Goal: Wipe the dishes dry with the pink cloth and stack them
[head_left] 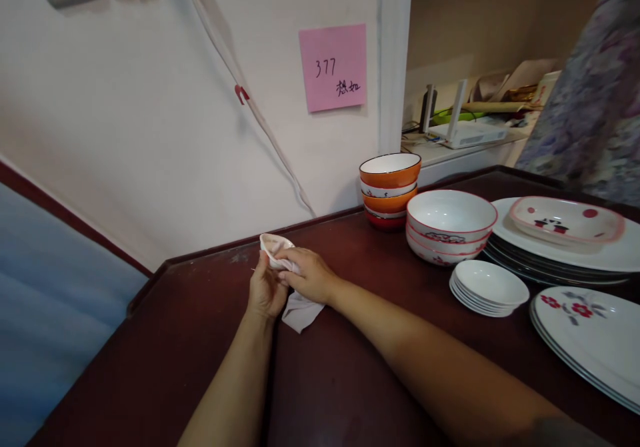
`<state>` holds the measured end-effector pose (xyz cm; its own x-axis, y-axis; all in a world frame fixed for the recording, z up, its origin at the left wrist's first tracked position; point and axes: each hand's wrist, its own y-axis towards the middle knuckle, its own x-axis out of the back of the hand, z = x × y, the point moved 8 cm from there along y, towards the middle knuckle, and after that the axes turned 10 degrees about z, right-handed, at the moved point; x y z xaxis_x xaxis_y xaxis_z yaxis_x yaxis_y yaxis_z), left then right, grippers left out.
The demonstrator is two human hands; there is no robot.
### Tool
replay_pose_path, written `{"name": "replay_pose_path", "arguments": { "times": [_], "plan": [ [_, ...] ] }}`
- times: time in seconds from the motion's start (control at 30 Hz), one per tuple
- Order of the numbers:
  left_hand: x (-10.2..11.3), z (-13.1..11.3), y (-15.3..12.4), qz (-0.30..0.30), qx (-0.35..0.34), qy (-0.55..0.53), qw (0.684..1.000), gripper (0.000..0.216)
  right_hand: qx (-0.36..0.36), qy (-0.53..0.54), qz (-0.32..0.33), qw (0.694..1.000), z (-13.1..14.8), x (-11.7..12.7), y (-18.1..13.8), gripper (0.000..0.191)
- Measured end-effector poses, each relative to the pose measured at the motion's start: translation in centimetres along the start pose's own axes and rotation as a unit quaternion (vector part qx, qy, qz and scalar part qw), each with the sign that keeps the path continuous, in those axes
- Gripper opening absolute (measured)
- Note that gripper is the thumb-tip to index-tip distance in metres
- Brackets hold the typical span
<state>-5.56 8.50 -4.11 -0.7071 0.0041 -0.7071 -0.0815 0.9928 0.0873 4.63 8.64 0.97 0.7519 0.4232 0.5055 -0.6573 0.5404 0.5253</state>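
My left hand point(267, 290) is closed around a small white bowl point(267, 242), tilted above the dark red table point(210, 354). Its far rim shows, but the fingers and cloth cover most of the rest. A pale pink cloth point(301, 312) is bunched in my right hand point(313, 275), whose fingers press it into the bowl. One end of that cloth hangs down below my hands.
To the right stand stacked orange and white bowls point(391, 179), pink-rimmed white bowls point(450, 237), small white saucers point(493, 284) and flowered plates point(595, 340). Behind these, a rectangular dish point(565, 224) rests on stacked plates. A wall with a pink note point(333, 68) borders the table.
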Motion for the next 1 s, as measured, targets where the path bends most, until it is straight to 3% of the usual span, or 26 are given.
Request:
{"name": "replay_pose_path", "arguments": {
  "times": [0.1, 0.23, 0.37, 0.5, 0.63, 0.7, 0.87, 0.93, 1.0],
  "plan": [
    [0.0, -0.4, 0.2, 0.005, -0.015, 0.009, 1.000, 0.051, -0.005, -0.075, 0.041, 0.996, -0.8, 0.0, -0.3, 0.031],
    [-0.8, -0.1, 0.3, 0.046, 0.005, 0.013, 0.999, 0.067, -0.017, -0.079, 0.014, 0.997, -1.5, 0.7, -0.3, 0.030],
    [-0.8, -0.2, 0.2, 0.051, -0.018, 0.037, 0.998, 0.039, -0.059, -0.017, -0.033, 0.998, -1.7, 0.7, 0.0, 0.024],
    [0.0, -0.6, 0.2, 0.006, -0.040, 0.046, 0.998, 0.028, -0.020, 0.006, -0.026, 0.999, -0.7, 0.3, 0.1, 0.026],
    [-0.4, -0.5, 0.3, 0.018, -0.010, 0.040, 0.999, 0.060, -0.011, -0.054, 0.036, 0.998, -1.0, 0.0, -0.2, 0.030],
    [-0.9, -0.3, 0.3, 0.038, 0.002, 0.041, 0.998, 0.070, -0.018, -0.068, 0.027, 0.997, -1.4, 0.4, -0.2, 0.028],
    [-1.5, -0.1, 0.1, 0.067, -0.010, 0.052, 0.996, 0.041, -0.040, -0.033, -0.033, 0.998, -1.7, 0.9, -0.1, 0.025],
    [-1.1, -0.4, 0.1, 0.049, -0.036, 0.069, 0.996, 0.045, -0.041, -0.028, -0.026, 0.998, -1.6, 0.6, 0.0, 0.025],
    [-0.7, -0.6, 0.1, 0.027, -0.043, 0.067, 0.996, 0.034, -0.037, -0.034, -0.002, 0.999, -1.4, 0.3, -0.1, 0.027]
  ]
}}
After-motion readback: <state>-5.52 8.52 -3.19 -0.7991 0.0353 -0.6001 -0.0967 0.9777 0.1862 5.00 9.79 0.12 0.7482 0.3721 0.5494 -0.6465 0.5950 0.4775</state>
